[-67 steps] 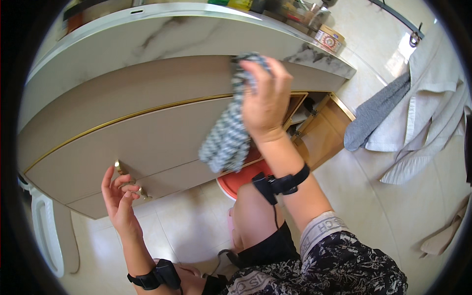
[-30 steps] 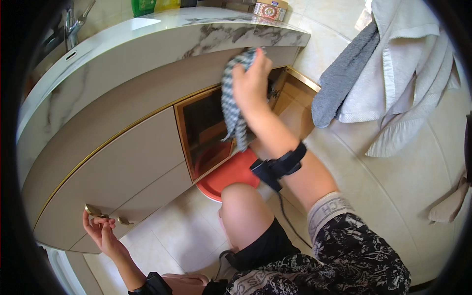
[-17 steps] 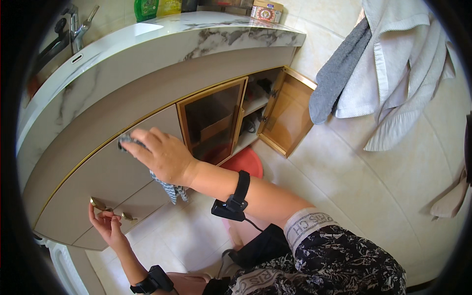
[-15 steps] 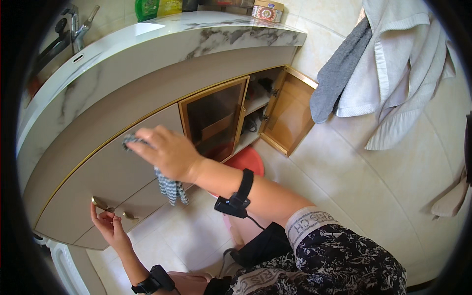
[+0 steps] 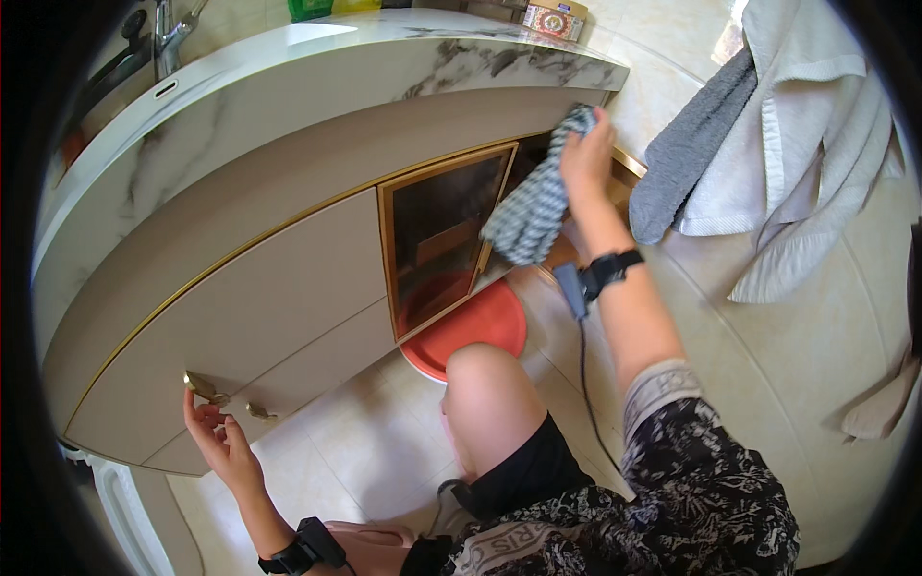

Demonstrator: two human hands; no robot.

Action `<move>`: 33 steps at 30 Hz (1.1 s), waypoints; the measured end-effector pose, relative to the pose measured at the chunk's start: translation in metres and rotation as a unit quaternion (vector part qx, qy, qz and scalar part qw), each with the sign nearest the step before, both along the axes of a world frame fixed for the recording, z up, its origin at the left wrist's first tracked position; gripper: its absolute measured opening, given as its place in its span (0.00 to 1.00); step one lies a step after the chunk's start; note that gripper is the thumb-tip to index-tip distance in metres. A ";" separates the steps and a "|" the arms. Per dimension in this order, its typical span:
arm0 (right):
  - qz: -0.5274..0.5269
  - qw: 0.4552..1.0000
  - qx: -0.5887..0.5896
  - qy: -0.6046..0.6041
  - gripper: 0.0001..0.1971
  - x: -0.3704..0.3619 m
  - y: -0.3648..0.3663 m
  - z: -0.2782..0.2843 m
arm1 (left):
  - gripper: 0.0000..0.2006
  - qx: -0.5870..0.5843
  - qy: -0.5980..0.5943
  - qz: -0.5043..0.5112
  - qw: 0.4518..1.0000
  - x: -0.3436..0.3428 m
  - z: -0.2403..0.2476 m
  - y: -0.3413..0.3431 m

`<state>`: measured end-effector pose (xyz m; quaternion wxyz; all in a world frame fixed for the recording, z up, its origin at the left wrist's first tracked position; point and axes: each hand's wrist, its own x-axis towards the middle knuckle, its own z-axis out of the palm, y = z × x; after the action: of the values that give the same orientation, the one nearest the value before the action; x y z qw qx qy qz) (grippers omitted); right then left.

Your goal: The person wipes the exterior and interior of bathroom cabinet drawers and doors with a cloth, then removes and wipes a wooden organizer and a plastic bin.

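Note:
My right hand grips a cloth with a grey, white and dark zigzag pattern by its upper end. The cloth hangs down in front of the cabinet's open compartment, hiding most of its inside and part of the open wooden door. Low on the left, my left hand is raised beside the drawer front. Its index fingertip touches or nearly touches a gold knob, while the other fingers are loosely bent with nothing between them.
A glass-panelled cabinet door is closed beside the compartment, with a red basin below it. Above runs a marble-patterned countertop with a faucet. Grey and white towels hang at the right. A second gold knob sits lower.
My right hand has swung right, from over the drawer front to the open compartment, carrying the cloth. My left hand has stayed by the gold knob. My knee now shows below the basin.

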<state>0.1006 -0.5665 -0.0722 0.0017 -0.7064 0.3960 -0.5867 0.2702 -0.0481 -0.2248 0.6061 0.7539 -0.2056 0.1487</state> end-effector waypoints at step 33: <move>0.355 0.925 0.111 -0.073 0.25 -0.011 0.052 0.015 | 0.30 -0.020 -0.033 0.013 0.999 0.011 -0.010 -0.002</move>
<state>0.0896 -0.5141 -0.0572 0.3172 -0.7516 0.1805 -0.5495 0.2811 -0.0504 -0.2350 0.6121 0.7387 -0.2126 0.1856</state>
